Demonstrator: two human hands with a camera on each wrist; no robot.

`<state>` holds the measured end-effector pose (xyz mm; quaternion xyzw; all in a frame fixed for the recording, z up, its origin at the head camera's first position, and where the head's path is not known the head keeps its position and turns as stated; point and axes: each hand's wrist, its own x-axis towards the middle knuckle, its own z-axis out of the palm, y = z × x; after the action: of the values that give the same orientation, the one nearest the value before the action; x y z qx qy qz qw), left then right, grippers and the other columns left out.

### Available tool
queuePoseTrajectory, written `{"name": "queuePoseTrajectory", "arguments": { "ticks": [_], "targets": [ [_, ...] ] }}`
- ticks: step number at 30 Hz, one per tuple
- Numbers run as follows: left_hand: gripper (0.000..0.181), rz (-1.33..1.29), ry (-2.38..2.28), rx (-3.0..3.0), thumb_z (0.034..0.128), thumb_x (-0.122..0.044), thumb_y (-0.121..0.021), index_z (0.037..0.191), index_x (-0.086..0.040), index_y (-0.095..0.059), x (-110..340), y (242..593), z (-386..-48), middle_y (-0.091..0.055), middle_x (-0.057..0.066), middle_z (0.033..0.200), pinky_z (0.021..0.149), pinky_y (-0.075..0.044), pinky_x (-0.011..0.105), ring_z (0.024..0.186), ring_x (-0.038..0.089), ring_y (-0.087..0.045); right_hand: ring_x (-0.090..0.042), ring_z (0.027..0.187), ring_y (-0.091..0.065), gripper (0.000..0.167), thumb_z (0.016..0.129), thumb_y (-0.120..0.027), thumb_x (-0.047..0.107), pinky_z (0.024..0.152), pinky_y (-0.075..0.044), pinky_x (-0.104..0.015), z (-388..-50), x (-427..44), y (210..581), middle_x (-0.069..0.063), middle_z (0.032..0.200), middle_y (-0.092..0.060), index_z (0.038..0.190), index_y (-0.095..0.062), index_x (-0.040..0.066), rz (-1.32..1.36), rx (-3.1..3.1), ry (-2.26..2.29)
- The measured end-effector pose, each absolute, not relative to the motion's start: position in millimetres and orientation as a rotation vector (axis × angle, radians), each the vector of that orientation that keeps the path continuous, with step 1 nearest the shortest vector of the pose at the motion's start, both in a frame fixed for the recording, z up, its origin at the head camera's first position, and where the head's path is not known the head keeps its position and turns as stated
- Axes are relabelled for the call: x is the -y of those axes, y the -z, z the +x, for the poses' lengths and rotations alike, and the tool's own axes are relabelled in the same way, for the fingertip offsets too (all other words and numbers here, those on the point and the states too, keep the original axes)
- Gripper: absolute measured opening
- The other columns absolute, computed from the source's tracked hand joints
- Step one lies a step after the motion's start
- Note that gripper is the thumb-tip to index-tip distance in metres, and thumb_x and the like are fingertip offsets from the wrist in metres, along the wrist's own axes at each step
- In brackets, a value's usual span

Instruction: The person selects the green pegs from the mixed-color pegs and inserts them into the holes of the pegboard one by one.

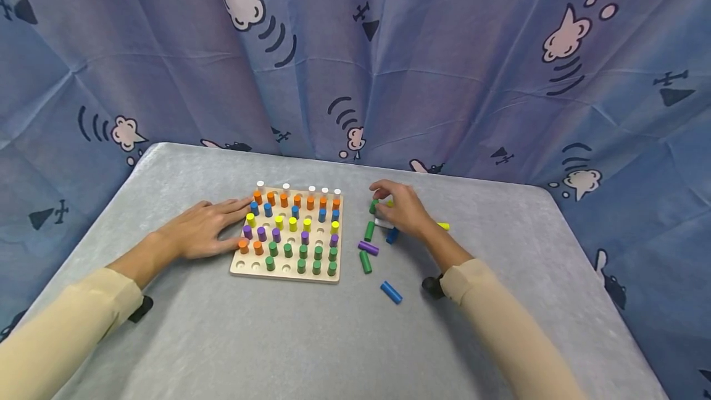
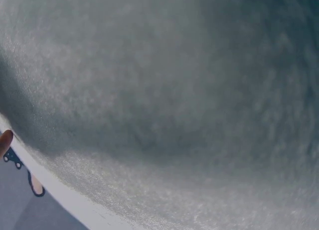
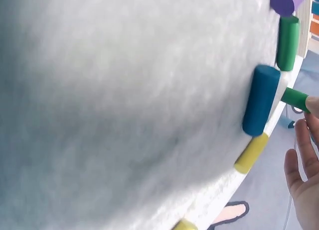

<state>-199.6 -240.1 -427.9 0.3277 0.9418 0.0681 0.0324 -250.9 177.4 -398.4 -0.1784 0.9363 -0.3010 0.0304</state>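
Observation:
A light wooden pegboard point(image 1: 255, 273) lies flat on the table, with rows of white, orange, blue, yellow, purple and green pegs upright in it and some holes bare. My left hand point(image 1: 202, 231) rests at the board's left edge, fingers extended and touching it. Right of the board, my right hand point(image 1: 410, 210) pinches a green peg point(image 3: 294, 98) between thumb and fingers, raised above the table. Under and beside that hand lie loose pegs: a white peg point(image 1: 383, 223), a blue peg point(image 3: 261, 100), a yellow peg point(image 3: 251, 153) and a green peg point(image 1: 369, 231). The hand partly hides some.
Nearer the front lie a purple peg point(image 1: 368, 248), another green peg point(image 1: 365, 262) and a second blue peg point(image 1: 391, 292). The table point(image 1: 266, 344) has a grey cover. A blue patterned curtain point(image 1: 411, 79) hangs behind its far edge.

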Motion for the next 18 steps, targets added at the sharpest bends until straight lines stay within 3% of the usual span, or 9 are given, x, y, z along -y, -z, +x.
{"name": "queuePoseTrajectory", "arguments": {
  "ticks": [18],
  "targets": [
    [0.07,1.021,-0.208,-2.899,0.0988,-0.052,-0.05,0.152,-0.006,-0.041,241.1,427.9,-200.3,-0.032,0.01,0.161,0.099,-0.04,0.06,0.141,0.036,-0.039,-0.024,0.103,-0.064,0.034,0.09,-0.072,0.004,0.094,-0.048,-0.05,-236.6,-150.1,378.9,-0.008,0.105,-0.072,0.123,-0.065,0.006,-0.736,-2.9,1.11]
  ]
}}
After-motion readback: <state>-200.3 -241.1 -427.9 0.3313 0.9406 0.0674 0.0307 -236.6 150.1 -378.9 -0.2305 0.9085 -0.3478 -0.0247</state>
